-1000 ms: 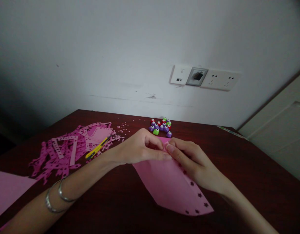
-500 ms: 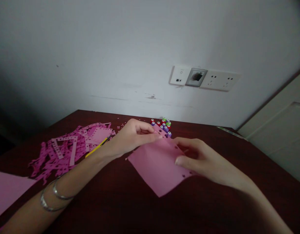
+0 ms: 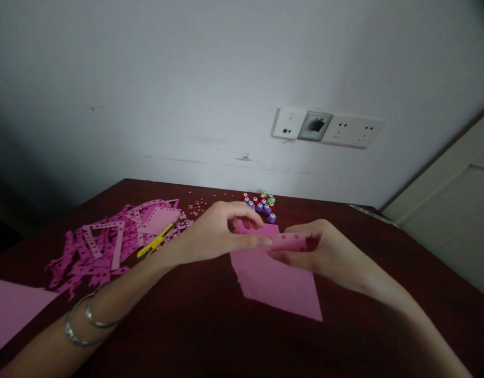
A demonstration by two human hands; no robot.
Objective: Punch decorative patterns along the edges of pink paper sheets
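Observation:
A pink sheet of paper (image 3: 279, 286) is held over the dark table, its far edge bent over into a strip with small star-shaped holes. My left hand (image 3: 222, 231) pinches the strip from the left, thumb on the near side and fingers behind. From the right, my right hand (image 3: 316, 249) grips the same paper, with the thumb across its face. The sheet's lower part hangs toward me. Just beyond the hands sits a cluster of small craft punches (image 3: 263, 202) in red, purple and green.
Punched pink paper strips (image 3: 104, 241) lie heaped on the left of the table (image 3: 179, 325). A yellow utility knife (image 3: 157, 240) rests beside them, near tiny paper bits (image 3: 197, 205). Another pink sheet (image 3: 13, 310) is at the left edge. Wall sockets (image 3: 352, 130) are behind.
Both hands have turned the pink paper so its punched edge now runs roughly level and is bent over. The left hand has shifted slightly right and down, uncovering more of the knife.

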